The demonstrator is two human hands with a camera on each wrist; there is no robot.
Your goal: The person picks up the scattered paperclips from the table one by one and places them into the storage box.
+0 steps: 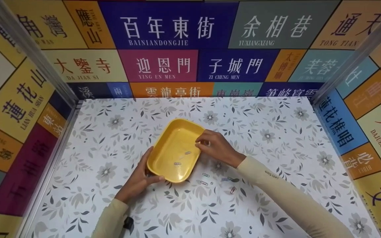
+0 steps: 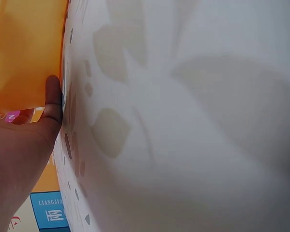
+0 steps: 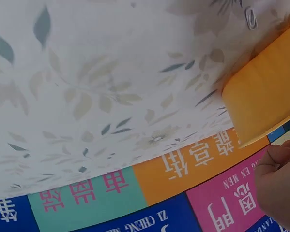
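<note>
Yellow tray: I have the shallow oblong yellow tray [image 1: 176,140] at the middle of the tabletop, set slantwise, its far end leaning to my right; I can't tell whether its base sits fully flat.
Left hand: my head feed puts the left hand [image 1: 137,181] on the tray's near-left corner, gripping it, thumb along the near edge and fingers up the left side.
Right hand: I see the right hand [image 1: 218,148] at the tray's right rim, fingers bent, thumb and forefinger drawn close together; I can't tell whether anything is pinched there.
Hand spacing: the two are apart, on opposite sides of the tray.
Clips in tray: I make out a paper clip [image 1: 177,163] towards the near end and a second paper clip [image 1: 187,153] nearer the right wall; a faint mark between them is too small for me to read.
Clips on table: right of the tray lie a pale green paper clip [image 1: 205,175], a pale paper clip [image 1: 204,182], a blue paper clip [image 1: 225,179] and a red paper clip [image 1: 232,190].
Table cover: white floral cloth [image 1: 111,150], grey blooms and leaves.
Back wall: coloured panels of Chinese lettering, a navy BAINIANDONGJIE panel [image 1: 167,24] among them.
Sleeves: both cream; the right sleeve [image 1: 286,188] carries small print.
</note>
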